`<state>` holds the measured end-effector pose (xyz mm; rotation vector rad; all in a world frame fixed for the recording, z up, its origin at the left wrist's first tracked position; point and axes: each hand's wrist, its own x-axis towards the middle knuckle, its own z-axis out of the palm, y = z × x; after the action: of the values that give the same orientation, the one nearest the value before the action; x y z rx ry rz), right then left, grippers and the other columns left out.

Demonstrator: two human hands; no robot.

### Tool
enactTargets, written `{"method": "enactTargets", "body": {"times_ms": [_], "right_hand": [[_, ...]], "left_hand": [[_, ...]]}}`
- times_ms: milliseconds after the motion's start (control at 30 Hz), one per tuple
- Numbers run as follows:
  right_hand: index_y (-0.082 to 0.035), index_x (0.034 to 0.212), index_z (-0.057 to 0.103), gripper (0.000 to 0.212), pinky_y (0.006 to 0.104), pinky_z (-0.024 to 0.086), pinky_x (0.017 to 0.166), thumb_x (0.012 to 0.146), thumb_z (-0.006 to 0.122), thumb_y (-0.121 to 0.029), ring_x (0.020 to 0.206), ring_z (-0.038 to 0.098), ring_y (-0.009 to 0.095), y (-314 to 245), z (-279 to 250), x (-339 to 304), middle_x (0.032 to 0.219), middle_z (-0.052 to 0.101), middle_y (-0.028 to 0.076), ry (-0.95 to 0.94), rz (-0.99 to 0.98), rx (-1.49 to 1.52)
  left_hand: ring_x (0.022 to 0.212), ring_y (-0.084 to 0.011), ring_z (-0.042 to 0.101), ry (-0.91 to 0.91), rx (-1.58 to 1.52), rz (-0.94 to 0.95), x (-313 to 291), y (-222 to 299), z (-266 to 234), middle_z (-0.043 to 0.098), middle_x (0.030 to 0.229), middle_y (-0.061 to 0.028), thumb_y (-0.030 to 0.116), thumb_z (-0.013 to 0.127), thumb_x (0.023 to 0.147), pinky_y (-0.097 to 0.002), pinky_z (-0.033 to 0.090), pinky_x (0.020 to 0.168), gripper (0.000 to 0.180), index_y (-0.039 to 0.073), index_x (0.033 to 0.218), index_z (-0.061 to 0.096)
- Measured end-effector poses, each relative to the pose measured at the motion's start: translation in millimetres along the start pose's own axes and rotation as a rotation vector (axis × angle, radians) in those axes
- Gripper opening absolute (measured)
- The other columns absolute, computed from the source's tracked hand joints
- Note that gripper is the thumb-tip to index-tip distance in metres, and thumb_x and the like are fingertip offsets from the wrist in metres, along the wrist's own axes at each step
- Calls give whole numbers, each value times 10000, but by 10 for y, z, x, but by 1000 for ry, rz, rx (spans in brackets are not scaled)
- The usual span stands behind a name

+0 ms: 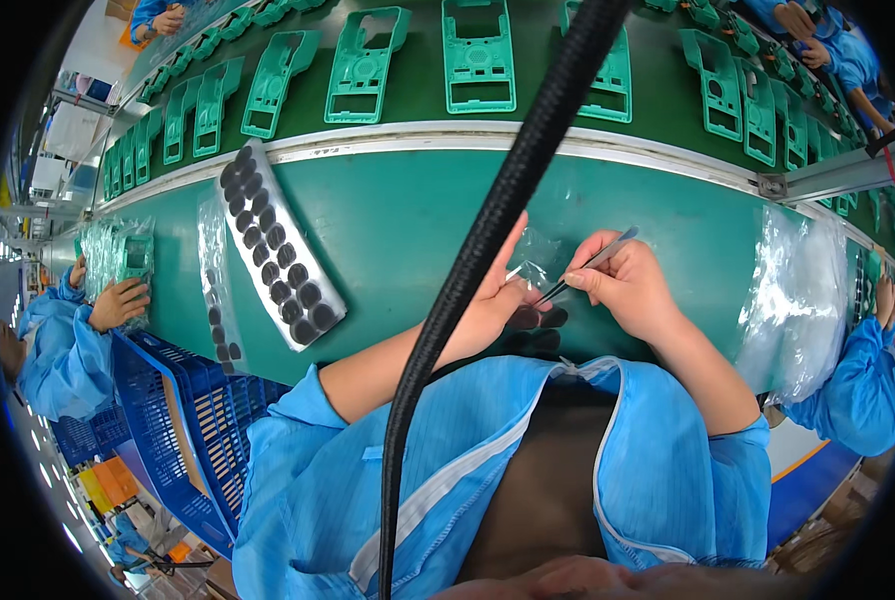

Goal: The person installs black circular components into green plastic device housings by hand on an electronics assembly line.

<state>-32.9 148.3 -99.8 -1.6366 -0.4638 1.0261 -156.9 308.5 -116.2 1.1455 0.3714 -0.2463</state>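
While gripped: tweezers (590, 264) (right hand (628, 290))

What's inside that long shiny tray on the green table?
The silver tray holds rows of small dark round pads, two across. What lies beneath the pads is covered.

I sit at a long green workbench (398, 215) that fills the middle of the frame. Its pale metal edge rail (448, 140) curves across the upper part. Beyond the rail, along the top of the frame, runs a darker green conveyor belt (418, 85) carrying a row of teal plastic frames (479, 55). At the lower left a blue plastic crate (173, 420) stands beside me, above a pale floor (53, 480) with orange bins (113, 482). Metal shelving (63, 130) shows at the upper left, brightly lit. Co-workers in blue coats (58, 355) sit at the left and right edges.
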Motion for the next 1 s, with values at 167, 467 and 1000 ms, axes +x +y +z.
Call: {"method": "enactTargets", "body": {"times_ms": [167,467,1000], "right_hand": [[-44,835,551,103,207,364,464,817,645,-83,520,469,43,-32,44,58,664,580,0,-11,35,-6],[-32,776,578,70,229,395,450,798,642,-46,508,513,82,-70,45,59,678,614,35,-20,3,-35],[-94,916,438,169,181,278,383,855,586,-39,434,396,44,104,-647,-130,773,632,140,179,-341,584]], "left_hand": [[808,-171,637,-12,49,-47,18,-5,-62,630,908,-134,10,340,925,-272,521,723,649,132,1457,-12],[790,-152,627,-50,64,-22,41,-113,-126,639,937,-151,17,335,934,-260,515,713,638,137,1457,-9],[919,-276,578,343,1149,310,-228,451,-293,504,1171,-187,78,611,779,-356,465,823,632,94,1362,367]]}}
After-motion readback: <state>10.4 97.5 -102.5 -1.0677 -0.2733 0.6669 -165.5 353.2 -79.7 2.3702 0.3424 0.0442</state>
